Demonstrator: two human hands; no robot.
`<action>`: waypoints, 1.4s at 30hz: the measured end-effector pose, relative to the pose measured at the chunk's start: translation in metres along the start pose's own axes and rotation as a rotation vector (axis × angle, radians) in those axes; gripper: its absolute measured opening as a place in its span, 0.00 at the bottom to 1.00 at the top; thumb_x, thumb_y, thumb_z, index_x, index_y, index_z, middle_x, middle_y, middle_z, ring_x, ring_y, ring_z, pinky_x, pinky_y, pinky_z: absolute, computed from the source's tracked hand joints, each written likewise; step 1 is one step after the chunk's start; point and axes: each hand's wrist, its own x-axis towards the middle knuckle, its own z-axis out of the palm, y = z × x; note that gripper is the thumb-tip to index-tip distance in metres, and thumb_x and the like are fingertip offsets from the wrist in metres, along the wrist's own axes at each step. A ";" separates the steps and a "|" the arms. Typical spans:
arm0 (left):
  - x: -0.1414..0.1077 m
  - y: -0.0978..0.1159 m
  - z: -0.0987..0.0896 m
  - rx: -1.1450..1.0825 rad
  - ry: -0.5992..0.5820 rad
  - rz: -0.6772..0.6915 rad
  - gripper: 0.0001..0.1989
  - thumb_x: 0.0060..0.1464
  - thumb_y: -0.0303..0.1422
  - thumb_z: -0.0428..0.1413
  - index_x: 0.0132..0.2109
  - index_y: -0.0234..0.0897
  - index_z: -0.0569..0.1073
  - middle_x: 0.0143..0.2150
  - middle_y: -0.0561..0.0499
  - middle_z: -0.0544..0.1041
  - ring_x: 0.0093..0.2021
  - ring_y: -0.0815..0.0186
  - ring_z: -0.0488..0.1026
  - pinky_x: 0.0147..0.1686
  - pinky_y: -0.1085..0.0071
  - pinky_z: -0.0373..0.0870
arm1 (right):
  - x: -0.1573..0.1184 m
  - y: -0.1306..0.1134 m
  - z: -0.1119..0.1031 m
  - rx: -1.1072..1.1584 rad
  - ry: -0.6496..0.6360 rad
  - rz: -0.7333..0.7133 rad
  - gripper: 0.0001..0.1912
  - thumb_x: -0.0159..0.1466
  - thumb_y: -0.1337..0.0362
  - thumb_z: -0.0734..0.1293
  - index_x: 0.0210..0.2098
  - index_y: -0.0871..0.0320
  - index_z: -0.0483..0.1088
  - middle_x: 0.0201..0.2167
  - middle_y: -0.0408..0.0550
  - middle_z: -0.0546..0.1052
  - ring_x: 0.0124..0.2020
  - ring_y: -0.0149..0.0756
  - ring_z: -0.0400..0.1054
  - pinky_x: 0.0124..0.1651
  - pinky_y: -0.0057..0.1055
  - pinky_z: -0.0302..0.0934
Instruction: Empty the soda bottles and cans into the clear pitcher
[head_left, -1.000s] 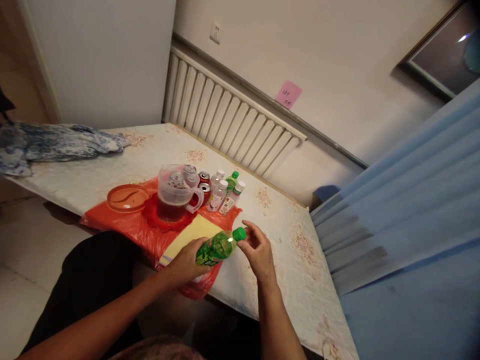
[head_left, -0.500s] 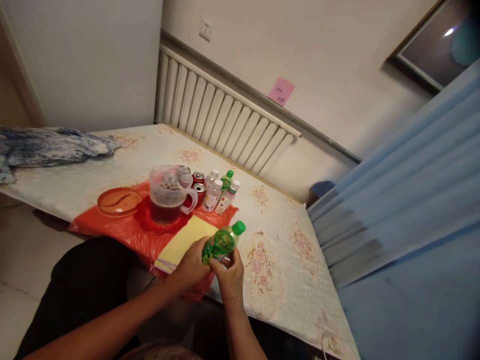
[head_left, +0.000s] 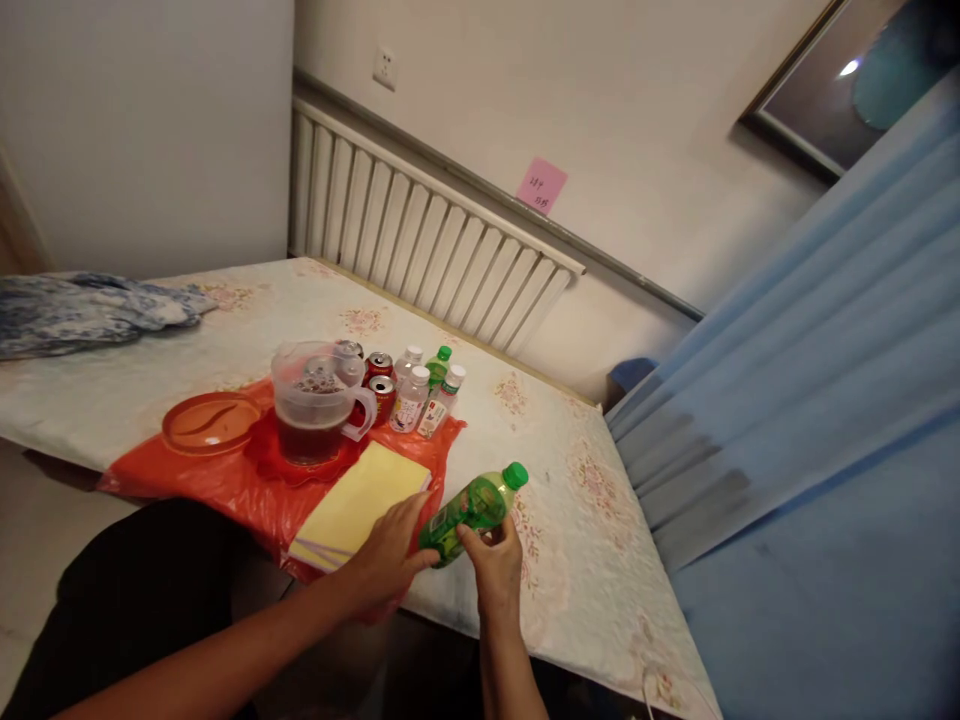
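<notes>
Right hand (head_left: pixel 499 570): closed on the green bottle (head_left: pixel 466 515), thumb on the near face, fingers curled behind
Left hand (head_left: pixel 386 555): spread round the base end, thumb at the bottom; cannot tell if it bears any load
Green bottle position: tilted, cap end up and to the right, over the near part of the cloth-covered table (head_left: pixel 555 500), just right of the yellow pad (head_left: pixel 364 500)
Green cap (head_left: pixel 515 475): on, neither hand touching it
Jug (head_left: pixel 309 410): part full of dark liquid with foam on top, uncovered, upright on the red plate (head_left: pixel 262 462)
Orange lid (head_left: pixel 210 422): off, lying beside the jug
Cans (head_left: pixel 382 398): grouped behind the jug handle; openings look dark, probably opened
Small bottles (head_left: pixel 409 405): grouped beside the cans, caps on
Progress: jug part filled, held bottle closed; what is left can't be judged from this view
Labels: green print on the held bottle, red and gold on the cans, no brand legible (too small and soft)
Pink note (head_left: pixel 541 186): on the wall, two handwritten lines, not safely readable
</notes>
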 end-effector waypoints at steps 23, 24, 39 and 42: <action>0.035 -0.091 -0.021 0.675 0.126 0.037 0.19 0.64 0.37 0.49 0.55 0.30 0.74 0.60 0.34 0.75 0.60 0.47 0.70 0.61 0.49 0.66 | 0.183 0.054 -0.010 -0.005 0.128 -0.096 0.26 0.43 0.57 0.75 0.40 0.60 0.73 0.36 0.49 0.81 0.35 0.41 0.73 0.38 0.33 0.66; 0.034 -0.092 -0.021 0.683 0.128 0.041 0.19 0.64 0.37 0.49 0.55 0.30 0.74 0.60 0.34 0.75 0.60 0.47 0.70 0.61 0.49 0.66 | 0.190 0.054 -0.006 -0.006 0.120 -0.096 0.25 0.43 0.57 0.75 0.40 0.59 0.73 0.36 0.49 0.81 0.35 0.41 0.73 0.38 0.34 0.67; 0.031 -0.091 -0.022 0.623 0.134 0.021 0.19 0.65 0.38 0.49 0.55 0.34 0.74 0.60 0.36 0.75 0.61 0.48 0.70 0.61 0.49 0.66 | 0.247 0.060 0.031 -0.038 0.029 -0.129 0.26 0.42 0.59 0.74 0.41 0.58 0.73 0.36 0.46 0.81 0.34 0.41 0.73 0.40 0.34 0.67; 0.031 -0.091 -0.021 0.625 0.139 0.025 0.18 0.65 0.38 0.49 0.55 0.35 0.74 0.60 0.36 0.75 0.61 0.48 0.70 0.61 0.49 0.66 | 0.250 0.064 0.041 -0.024 0.006 -0.138 0.25 0.43 0.60 0.74 0.42 0.57 0.74 0.37 0.46 0.81 0.36 0.41 0.73 0.41 0.34 0.68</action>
